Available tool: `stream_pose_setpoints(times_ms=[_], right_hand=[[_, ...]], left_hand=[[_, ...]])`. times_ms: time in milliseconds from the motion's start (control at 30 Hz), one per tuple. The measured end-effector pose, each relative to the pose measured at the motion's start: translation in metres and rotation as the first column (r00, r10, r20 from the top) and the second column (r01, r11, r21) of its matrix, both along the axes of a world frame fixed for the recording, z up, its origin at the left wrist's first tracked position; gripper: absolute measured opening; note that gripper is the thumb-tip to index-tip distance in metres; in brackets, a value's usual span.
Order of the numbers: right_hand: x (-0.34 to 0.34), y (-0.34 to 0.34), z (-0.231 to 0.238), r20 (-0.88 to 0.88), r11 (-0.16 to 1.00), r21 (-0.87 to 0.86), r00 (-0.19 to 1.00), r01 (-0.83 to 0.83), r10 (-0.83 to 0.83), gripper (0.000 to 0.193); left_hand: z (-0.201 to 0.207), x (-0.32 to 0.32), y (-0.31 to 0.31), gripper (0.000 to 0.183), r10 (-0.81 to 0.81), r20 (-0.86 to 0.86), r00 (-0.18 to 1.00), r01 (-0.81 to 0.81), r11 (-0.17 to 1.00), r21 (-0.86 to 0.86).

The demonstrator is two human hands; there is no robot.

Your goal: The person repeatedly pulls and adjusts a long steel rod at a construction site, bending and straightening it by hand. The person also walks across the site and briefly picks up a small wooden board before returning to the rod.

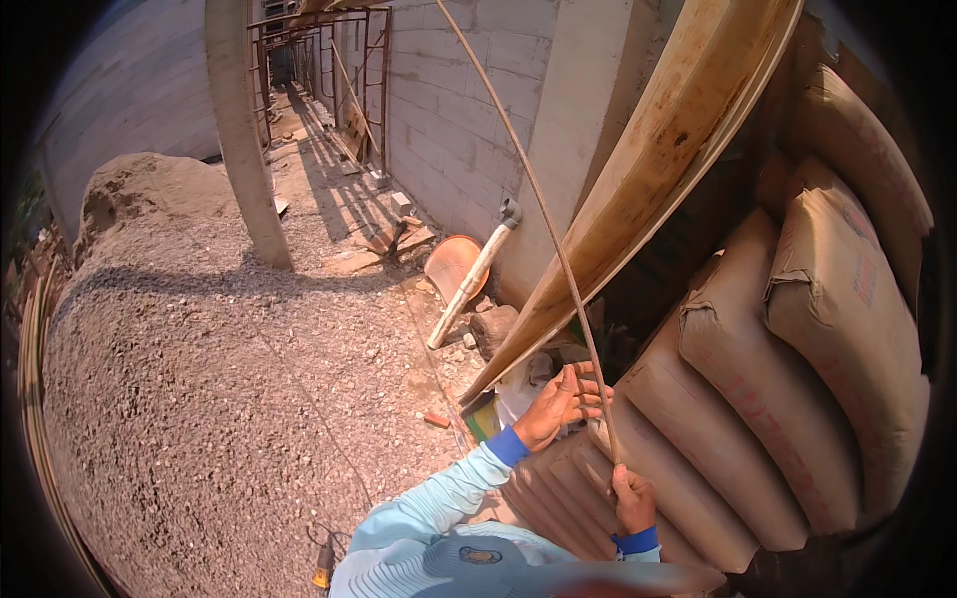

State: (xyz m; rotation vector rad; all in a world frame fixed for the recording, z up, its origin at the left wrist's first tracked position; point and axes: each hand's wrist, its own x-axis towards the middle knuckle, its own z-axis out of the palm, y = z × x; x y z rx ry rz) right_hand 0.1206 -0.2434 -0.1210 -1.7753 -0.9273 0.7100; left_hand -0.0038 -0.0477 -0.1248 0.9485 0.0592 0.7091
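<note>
Handling the long, thin brown rod [568, 269] well looks to be a matter of balance: the right hand [634, 498] is closed round its low end, above the left part of the stack of brown paper sacks [733, 384], so most of the length leans up and away unsupported. The left hand [560, 409], apart from the right, is open with fingers spread just beside the rod a little higher up; closing it there would probably steady the sway, and a wider spacing would give better control. The rod passes in front of the heavy yellowish-brown wooden beam [653, 164], so care is needed not to snag it on the beam's edge or tear a sack with its end. Whether the left fingertips touch the rod, I cannot tell. Its upper end runs out of view, its very tip is lost in the right fist, deep shadow hides what lies behind the beam, and a yellow-and-black tool [324, 563] on the gravel is cut off below.
</note>
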Motion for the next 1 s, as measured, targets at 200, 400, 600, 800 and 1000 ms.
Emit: stream_pose_setpoints(times_ms=[200, 400, 600, 800, 1000], right_hand=[[-0.011, 0.073, 0.027, -0.314, 0.989, -0.037, 0.941, -0.142, 0.123, 0.049], [-0.025, 0.134, 0.062, -0.492, 0.954, -0.062, 0.841, -0.293, 0.226, 0.051], [0.005, 0.128, 0.053, -0.057, 0.861, 0.141, 0.865, -0.488, 0.499, 0.064], [0.047, -0.032, 0.018, -0.309, 0.797, 0.006, 0.757, -0.603, 0.575, 0.076], [0.032, -0.123, -0.015, -0.181, 0.944, -0.124, 0.942, -0.306, 0.281, 0.062]], left_hand=[[-0.087, 0.011, -0.109, 0.069, -0.406, -0.316, 0.857, 0.481, 0.85, 0.215], [-0.091, 0.015, -0.101, 0.053, 0.254, -0.489, 0.835, 0.259, 0.602, 0.755], [-0.037, 0.01, -0.092, 0.046, -0.061, -0.022, 0.998, 0.063, 0.994, 0.088], [0.01, 0.01, -0.062, 0.049, 0.049, -0.017, 0.999, -0.045, 0.984, 0.172], [0.037, 0.029, -0.033, 0.048, 0.089, -0.041, 0.995, -0.082, 0.984, 0.156]])
